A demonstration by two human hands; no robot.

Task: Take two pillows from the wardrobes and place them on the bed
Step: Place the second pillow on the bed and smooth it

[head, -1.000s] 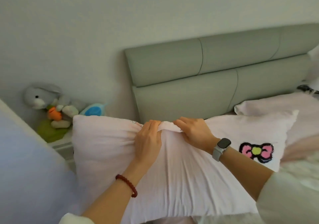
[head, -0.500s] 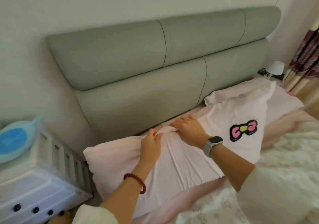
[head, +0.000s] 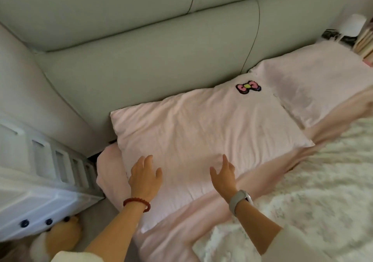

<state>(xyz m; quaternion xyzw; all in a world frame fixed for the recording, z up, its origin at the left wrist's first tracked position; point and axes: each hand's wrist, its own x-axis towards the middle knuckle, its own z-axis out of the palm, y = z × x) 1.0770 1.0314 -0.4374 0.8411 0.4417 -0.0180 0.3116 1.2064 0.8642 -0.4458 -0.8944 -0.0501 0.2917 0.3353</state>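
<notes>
Lying at the bed's (head: 201,231) head edge are two pink pillows (head: 201,132); two hands, left (head: 144,178) and right (head: 224,175), are hovering open-fingered, gripping nothing.

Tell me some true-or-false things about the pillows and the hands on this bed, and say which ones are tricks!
1. The pillow with the bow lies flat on the bed, up by the headboard. True.
2. The left hand is squeezing a bunch of pillow cloth. False: its fingers are spread open and grip nothing.
3. A second pink pillow lies beside the first one. True.
4. The right hand holds a toy. False: it is open and holds nothing.
5. The bow is blue. False: it is pink with a yellow-green middle.
6. A watch is on the right wrist. True.
</notes>
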